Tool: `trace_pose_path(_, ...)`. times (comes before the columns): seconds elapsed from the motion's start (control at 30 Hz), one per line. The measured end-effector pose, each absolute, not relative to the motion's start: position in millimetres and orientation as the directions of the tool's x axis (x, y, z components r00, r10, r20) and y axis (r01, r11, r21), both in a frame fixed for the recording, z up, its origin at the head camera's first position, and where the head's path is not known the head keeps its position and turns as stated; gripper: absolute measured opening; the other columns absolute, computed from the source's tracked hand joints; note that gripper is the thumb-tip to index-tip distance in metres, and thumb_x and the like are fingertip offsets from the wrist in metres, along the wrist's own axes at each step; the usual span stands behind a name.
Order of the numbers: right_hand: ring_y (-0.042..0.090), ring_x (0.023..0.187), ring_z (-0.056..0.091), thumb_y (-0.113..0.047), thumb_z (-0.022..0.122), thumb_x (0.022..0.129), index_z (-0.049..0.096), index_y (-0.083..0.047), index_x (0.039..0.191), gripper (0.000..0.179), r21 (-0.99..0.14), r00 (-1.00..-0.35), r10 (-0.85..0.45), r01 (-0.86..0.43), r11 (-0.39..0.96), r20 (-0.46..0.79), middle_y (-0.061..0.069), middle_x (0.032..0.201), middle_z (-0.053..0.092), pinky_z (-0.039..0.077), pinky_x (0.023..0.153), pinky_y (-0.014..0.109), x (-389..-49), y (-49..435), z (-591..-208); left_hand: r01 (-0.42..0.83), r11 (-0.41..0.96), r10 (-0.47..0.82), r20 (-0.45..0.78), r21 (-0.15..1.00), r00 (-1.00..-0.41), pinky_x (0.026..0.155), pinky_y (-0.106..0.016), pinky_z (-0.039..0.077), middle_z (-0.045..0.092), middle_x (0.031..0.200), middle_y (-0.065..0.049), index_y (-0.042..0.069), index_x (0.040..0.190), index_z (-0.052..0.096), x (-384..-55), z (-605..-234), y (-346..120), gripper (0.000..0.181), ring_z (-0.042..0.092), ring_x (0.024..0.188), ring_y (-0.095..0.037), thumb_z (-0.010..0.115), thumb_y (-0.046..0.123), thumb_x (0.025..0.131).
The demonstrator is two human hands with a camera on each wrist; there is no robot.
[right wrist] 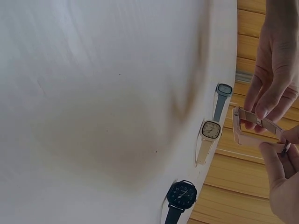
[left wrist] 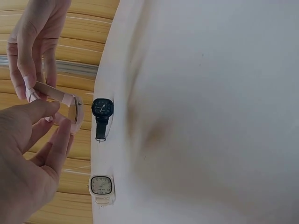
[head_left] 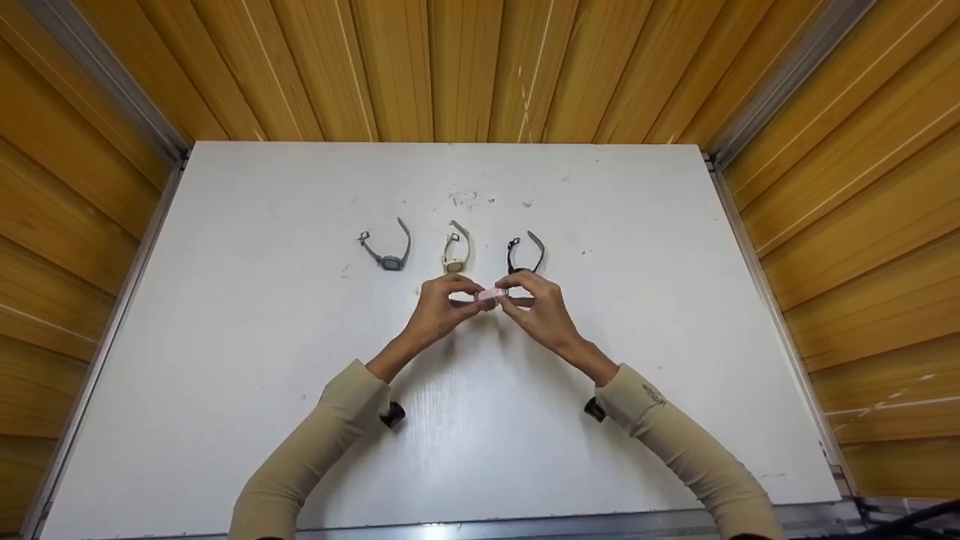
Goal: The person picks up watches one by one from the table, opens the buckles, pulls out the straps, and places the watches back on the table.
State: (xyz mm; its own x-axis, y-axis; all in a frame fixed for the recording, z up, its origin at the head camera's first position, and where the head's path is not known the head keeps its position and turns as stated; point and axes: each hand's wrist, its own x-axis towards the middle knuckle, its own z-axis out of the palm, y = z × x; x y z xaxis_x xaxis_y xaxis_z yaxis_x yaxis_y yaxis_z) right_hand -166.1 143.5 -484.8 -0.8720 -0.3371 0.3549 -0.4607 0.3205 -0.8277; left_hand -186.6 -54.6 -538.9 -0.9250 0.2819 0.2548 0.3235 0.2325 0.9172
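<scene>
Both hands hold a pale pink wristwatch (head_left: 491,294) above the white table. My left hand (head_left: 437,306) pinches it from the left between thumb and fingers. From the other side, the fingertips of my right hand (head_left: 546,311) pinch its strap. The left wrist view shows the pink case (left wrist: 79,114) edge-on, its strap bent into a loop. In the right wrist view, the strap's ends meet near the right fingertips, which partly cover them. Just beyond the hands lie a black watch (head_left: 514,269) and a cream watch (head_left: 454,266).
A grey-blue watch (head_left: 391,263) lies farther left in the same row, its strap spread open. The white table (head_left: 225,360) has small dark marks. Wood-look panels (head_left: 465,67) stand behind and at both sides, with metal rails (head_left: 780,67) at the corners.
</scene>
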Motion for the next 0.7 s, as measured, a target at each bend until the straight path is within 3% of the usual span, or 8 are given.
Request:
trace_pose_path(0.23, 0.039, 0.104, 0.070, 0.013, 0.069, 0.089, 0.069, 0.012, 0.103, 0.015, -0.841, -0.892, -0.308, -0.427, 0.333, 0.331, 0.026, 0.105, 0.069, 0.064, 0.084, 0.044, -176, 147, -500, 0.341, 0.240, 0.270, 0.275, 0.909, -0.923, 0.080, -0.026, 0.063, 0.075, 0.102, -0.015, 0.000, 0.098, 0.079, -189, -541, -52, 0.013, 0.072, 0.101, -0.030, 0.080, 0.003, 0.086)
trace_pose_path(0.53, 0.033, 0.103, 0.072, 0.005, 0.074, 0.089, 0.072, 0.003, 0.104, 0.016, -0.823, -0.873, -0.341, -0.460, 0.333, 0.349, 0.019, 0.105, 0.072, 0.064, 0.083, 0.039, -181, 157, -516, 0.361, 0.313, 0.292, 0.273, 0.878, -0.917, 0.082, -0.022, 0.062, 0.073, 0.109, -0.017, -0.003, 0.106, 0.075, -186, -544, -47, 0.022, 0.071, 0.107, -0.029, 0.080, 0.004, 0.087)
trace_pose_path(0.7, 0.030, 0.105, 0.072, -0.001, 0.074, 0.092, 0.072, 0.002, 0.109, 0.017, -0.789, -0.854, -0.372, -0.494, 0.365, 0.363, 0.016, 0.108, 0.073, 0.064, 0.084, 0.032, -180, 159, -518, 0.402, 0.293, 0.292, 0.319, 0.868, -0.902, 0.080, -0.021, 0.062, 0.075, 0.103, -0.015, -0.002, 0.102, 0.076, -186, -542, -43, 0.018, 0.073, 0.100, -0.028, 0.081, 0.006, 0.087)
